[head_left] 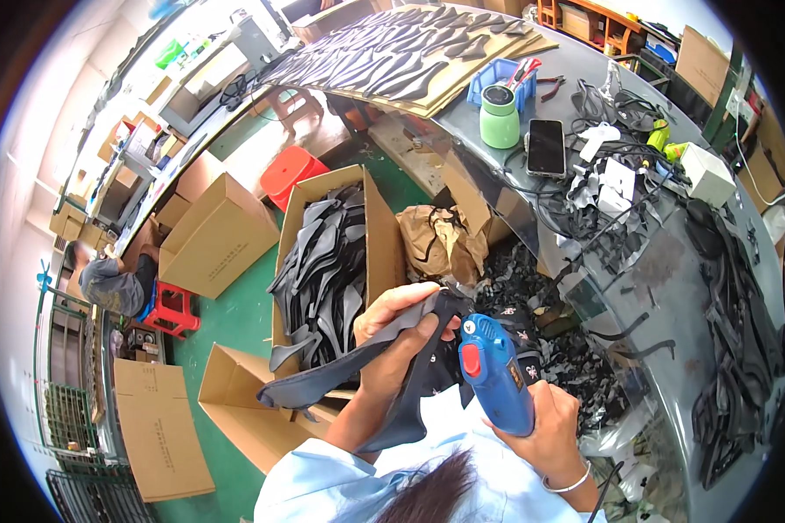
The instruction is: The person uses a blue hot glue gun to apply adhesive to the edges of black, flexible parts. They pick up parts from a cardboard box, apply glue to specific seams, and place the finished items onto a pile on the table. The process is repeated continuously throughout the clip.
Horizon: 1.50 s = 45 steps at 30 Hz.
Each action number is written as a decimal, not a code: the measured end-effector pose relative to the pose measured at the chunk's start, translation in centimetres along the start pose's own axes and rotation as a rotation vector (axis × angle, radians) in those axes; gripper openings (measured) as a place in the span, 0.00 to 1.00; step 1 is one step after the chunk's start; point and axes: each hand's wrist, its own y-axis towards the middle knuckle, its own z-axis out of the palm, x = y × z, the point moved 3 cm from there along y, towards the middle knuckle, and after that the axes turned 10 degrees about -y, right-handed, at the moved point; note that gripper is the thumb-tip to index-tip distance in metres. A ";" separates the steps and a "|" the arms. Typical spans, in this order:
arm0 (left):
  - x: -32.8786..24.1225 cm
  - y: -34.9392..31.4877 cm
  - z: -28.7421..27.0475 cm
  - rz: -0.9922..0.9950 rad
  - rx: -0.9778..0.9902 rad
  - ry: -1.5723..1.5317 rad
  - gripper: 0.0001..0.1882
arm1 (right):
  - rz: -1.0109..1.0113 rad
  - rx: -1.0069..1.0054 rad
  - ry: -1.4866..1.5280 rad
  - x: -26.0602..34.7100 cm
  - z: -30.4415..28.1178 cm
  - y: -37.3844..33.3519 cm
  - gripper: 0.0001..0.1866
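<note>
Grey strip (pixel 324 376) hangs either side of the pinching left hand (pixel 392 357).

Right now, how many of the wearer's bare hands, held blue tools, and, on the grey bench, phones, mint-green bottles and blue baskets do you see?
Bare hands: 2, left hand and right hand
Held blue tool: 1
Phone: 1
Mint-green bottle: 1
Blue basket: 1
Total: 6

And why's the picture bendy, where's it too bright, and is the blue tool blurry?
Head view: fisheye distortion bends straight edges, so the grey table curves near the rim; head view: the pale left wall looks almost washed out; head view: the blue tool looks fairly sharp.
</note>
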 end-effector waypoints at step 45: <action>0.9 3.9 -1.3 -0.477 0.630 0.844 0.19 | -0.074 0.029 -0.056 0.3 1.2 -0.1 0.20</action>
